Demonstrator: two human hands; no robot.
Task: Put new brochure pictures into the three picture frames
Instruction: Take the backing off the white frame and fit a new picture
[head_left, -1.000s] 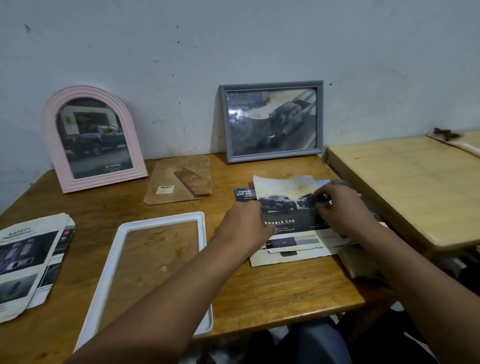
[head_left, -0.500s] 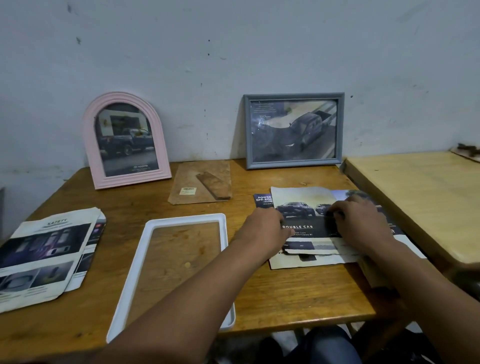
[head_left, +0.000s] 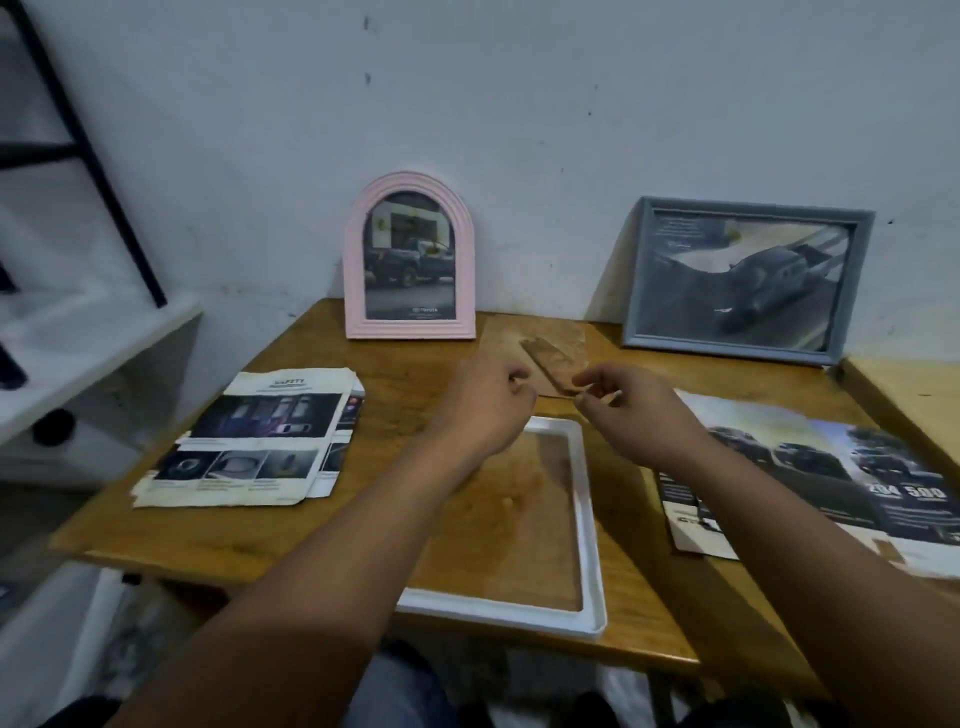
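Observation:
A white frame (head_left: 586, 525) lies flat on the wooden table (head_left: 270, 540), with bare wood showing through it. My left hand (head_left: 480, 410) and my right hand (head_left: 626, 415) hover above its far end, fingers loosely curled and holding nothing. A brown backing board (head_left: 550, 345) lies just beyond my hands. A pink arched frame (head_left: 409, 257) and a grey rectangular frame (head_left: 743, 278) lean on the wall, each with a truck picture inside. Brochure pages (head_left: 841, 478) lie at the right, and another brochure stack (head_left: 249, 441) lies at the left.
A lighter wooden table (head_left: 909, 395) adjoins on the right. A white shelf (head_left: 78, 353) with black metal legs (head_left: 98, 176) stands to the left. The white wall runs behind the table.
Both hands left the brochure pages at the right and moved left, up over the white frame's far end. The camera view swung to the left.

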